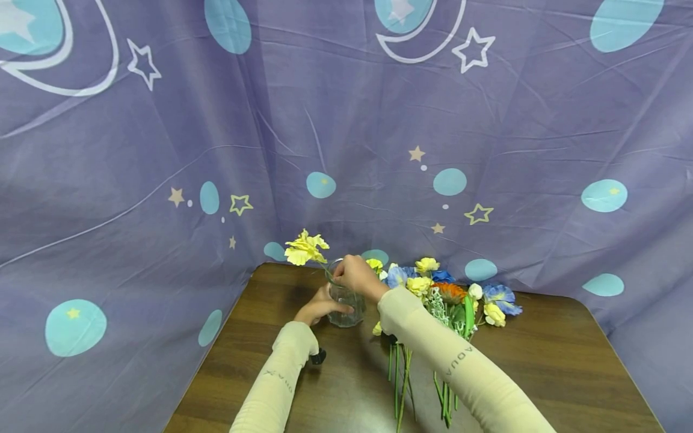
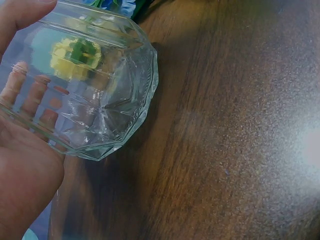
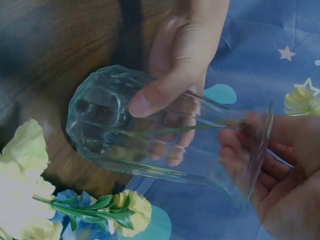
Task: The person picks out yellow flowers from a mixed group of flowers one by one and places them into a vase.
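My left hand [image 1: 323, 305] grips a clear glass vase [image 1: 346, 316] around its body. In the right wrist view its thumb lies across the near side of the faceted vase [image 3: 115, 100], and its fingers show through the glass from behind. My right hand [image 1: 360, 276] is at the vase's mouth, with fingertips inside the rim, pinching the stem of a yellow flower [image 1: 305, 248]. That green stem [image 3: 175, 130] runs down inside the vase. The bloom leans out past the rim to the left. The left wrist view shows the vase's thick base [image 2: 105, 110] close over the table.
Right of the vase lies a pile of loose flowers, with a blue one [image 1: 500, 297], an orange one [image 1: 450, 293] and several yellow ones. Their green stems [image 1: 403, 385] point toward the front of the wooden table [image 1: 557, 361]. A patterned purple curtain [image 1: 368, 150] hangs behind and beside it.
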A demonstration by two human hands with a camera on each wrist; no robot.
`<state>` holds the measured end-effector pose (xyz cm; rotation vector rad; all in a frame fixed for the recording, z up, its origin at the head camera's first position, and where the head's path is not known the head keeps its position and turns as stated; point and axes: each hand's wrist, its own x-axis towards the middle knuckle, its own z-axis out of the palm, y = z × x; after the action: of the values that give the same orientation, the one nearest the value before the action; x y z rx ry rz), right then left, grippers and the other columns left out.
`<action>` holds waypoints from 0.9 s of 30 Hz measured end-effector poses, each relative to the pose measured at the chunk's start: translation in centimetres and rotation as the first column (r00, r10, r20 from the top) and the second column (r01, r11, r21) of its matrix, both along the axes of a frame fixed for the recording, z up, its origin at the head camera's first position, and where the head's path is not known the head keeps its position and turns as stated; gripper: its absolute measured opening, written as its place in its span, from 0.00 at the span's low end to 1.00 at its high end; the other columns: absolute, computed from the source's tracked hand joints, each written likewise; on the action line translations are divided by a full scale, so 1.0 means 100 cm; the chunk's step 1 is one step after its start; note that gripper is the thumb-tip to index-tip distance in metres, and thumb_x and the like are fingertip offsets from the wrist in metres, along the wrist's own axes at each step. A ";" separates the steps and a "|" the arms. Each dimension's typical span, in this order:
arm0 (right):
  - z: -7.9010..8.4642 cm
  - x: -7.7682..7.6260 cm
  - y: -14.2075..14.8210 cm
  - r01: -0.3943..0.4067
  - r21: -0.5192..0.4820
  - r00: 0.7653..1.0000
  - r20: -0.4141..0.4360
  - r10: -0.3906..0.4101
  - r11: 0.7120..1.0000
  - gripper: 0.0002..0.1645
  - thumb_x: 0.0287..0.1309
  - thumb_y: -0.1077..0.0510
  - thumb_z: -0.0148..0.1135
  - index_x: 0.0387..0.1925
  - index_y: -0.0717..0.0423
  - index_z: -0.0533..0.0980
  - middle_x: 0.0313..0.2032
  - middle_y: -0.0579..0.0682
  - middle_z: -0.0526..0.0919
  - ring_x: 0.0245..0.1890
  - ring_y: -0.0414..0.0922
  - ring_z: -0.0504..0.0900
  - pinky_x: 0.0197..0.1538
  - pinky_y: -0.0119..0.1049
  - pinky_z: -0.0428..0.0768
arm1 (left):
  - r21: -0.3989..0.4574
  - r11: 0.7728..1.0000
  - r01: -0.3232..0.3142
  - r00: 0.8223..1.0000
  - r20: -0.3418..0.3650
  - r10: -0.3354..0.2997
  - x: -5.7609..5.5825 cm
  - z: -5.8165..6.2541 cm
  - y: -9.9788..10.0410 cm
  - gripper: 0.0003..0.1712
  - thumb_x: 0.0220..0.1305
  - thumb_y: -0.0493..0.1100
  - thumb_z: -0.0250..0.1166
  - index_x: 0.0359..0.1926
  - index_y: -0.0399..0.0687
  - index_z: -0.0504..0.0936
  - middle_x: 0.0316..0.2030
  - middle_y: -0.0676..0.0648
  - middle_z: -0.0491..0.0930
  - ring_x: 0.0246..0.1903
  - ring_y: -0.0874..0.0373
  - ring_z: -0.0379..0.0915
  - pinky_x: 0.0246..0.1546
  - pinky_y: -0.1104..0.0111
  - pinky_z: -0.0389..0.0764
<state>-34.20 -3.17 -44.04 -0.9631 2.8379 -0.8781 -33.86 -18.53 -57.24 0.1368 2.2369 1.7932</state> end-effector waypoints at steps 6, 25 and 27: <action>0.002 0.001 0.000 -0.009 0.027 1.000 0.009 0.009 1.000 0.16 0.60 0.66 0.66 0.17 0.64 0.84 0.09 0.39 0.66 0.14 0.34 0.55 0.21 0.25 0.57 | -0.017 1.000 -0.001 1.000 0.029 0.002 -0.001 -0.002 0.000 0.62 0.47 0.42 0.82 0.78 0.45 0.55 0.74 0.39 0.62 0.71 0.40 0.61 0.73 0.46 0.65; 0.001 0.001 -0.001 -0.008 0.051 1.000 -0.010 0.009 0.999 0.15 0.62 0.65 0.67 0.20 0.62 0.87 0.13 0.45 0.79 0.15 0.35 0.60 0.20 0.25 0.60 | -0.033 0.999 0.004 1.000 0.012 -0.004 0.000 0.000 -0.001 0.61 0.46 0.41 0.82 0.77 0.44 0.57 0.72 0.39 0.66 0.69 0.40 0.65 0.70 0.47 0.69; 0.001 0.001 -0.001 -0.005 0.051 1.000 -0.015 0.005 0.999 0.15 0.62 0.65 0.67 0.20 0.61 0.87 0.13 0.45 0.79 0.15 0.35 0.60 0.20 0.25 0.60 | -0.027 1.000 0.004 1.000 0.017 -0.004 0.000 0.000 -0.001 0.61 0.46 0.41 0.82 0.77 0.44 0.57 0.72 0.39 0.66 0.69 0.40 0.65 0.71 0.47 0.69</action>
<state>-34.08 -3.25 -43.90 -0.9747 2.8541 -0.7973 -33.89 -18.60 -57.24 0.1196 2.2461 1.7550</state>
